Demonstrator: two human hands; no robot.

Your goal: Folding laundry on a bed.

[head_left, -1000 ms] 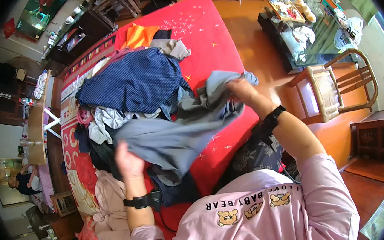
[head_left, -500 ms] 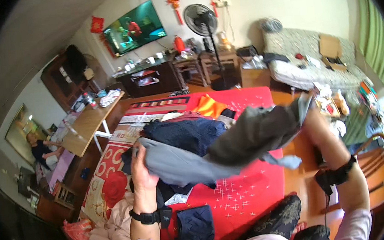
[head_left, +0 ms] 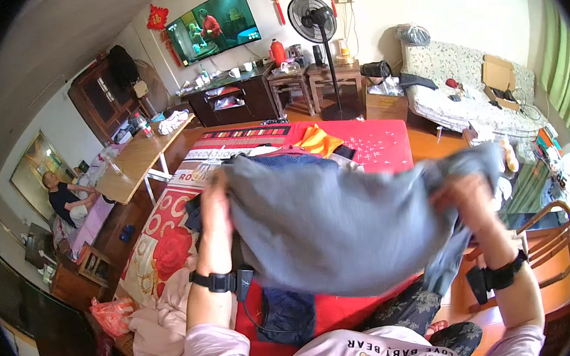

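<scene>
A grey-blue garment (head_left: 337, 224) is stretched wide in the air between my hands, blurred by motion; its exact kind I cannot make out. My left hand (head_left: 215, 209) is closed on its left end. The other end is gripped in my right hand (head_left: 469, 201), with cloth bunched above it and hanging below. Under the garment, a folded dark navy cloth (head_left: 286, 322) lies near me on the red bedspread (head_left: 381, 145). Behind it, partly covered, is a heap of dark blue clothes (head_left: 297, 161) beside an orange piece of clothing (head_left: 319, 140).
A pale pink blanket (head_left: 167, 340) and a red plastic bag (head_left: 112, 317) sit at the left. To the right stands a wooden chair (head_left: 566, 247). A standing fan (head_left: 327, 71) is beyond the bed. At far left, a person (head_left: 67, 199) sits by a wooden table (head_left: 149, 153).
The garment has gone from bunched and slanting, dark side showing, to spread broad between my hands. My right hand has come lower. The view has shifted slightly.
</scene>
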